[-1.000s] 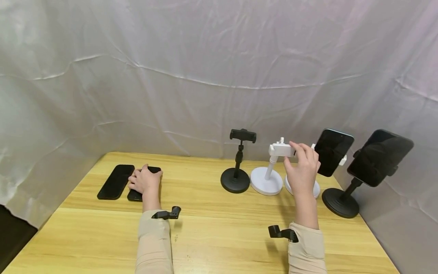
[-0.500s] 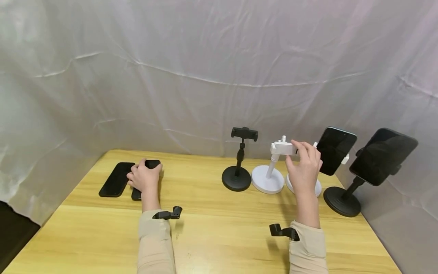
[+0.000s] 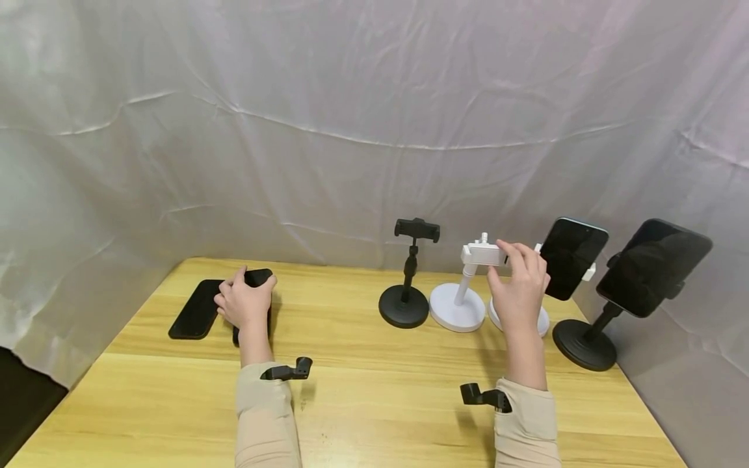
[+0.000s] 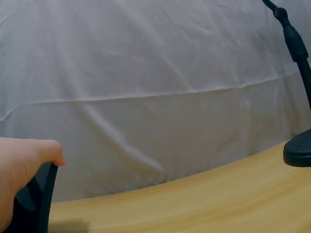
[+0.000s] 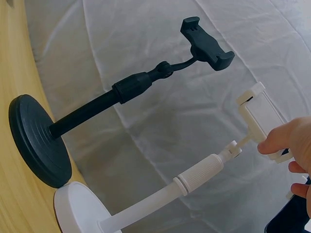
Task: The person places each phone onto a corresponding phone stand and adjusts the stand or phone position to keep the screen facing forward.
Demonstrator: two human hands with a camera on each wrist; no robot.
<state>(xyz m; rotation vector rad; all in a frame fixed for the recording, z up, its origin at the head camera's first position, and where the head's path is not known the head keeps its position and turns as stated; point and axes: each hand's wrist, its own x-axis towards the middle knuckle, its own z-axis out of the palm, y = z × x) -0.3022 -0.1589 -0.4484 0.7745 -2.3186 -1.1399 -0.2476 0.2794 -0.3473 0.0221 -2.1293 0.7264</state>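
On the left, my left hand (image 3: 244, 304) grips a black smartphone (image 3: 259, 277) by its edges. In the left wrist view the thumb presses on the edge of that tilted phone (image 4: 44, 196), with a shadow on the table beside it. Another black smartphone (image 3: 196, 311) lies flat to its left. My right hand (image 3: 519, 289) pinches the right end of the clamp on a white phone stand (image 3: 458, 307). In the right wrist view the thumb lies against the clamp (image 5: 262, 114), whose jaws hold no phone.
A black phone stand (image 3: 404, 305) stands left of the white one. To the right, a second white stand (image 3: 543, 323) bears a phone (image 3: 572, 257), and a black stand (image 3: 585, 344) bears a larger phone (image 3: 654, 266). Grey cloth (image 3: 328, 162) hangs behind the table (image 3: 374, 390).
The phone under my left hand has shifted slightly rightward and tilted up from the table. My right hand keeps its place on the white clamp.
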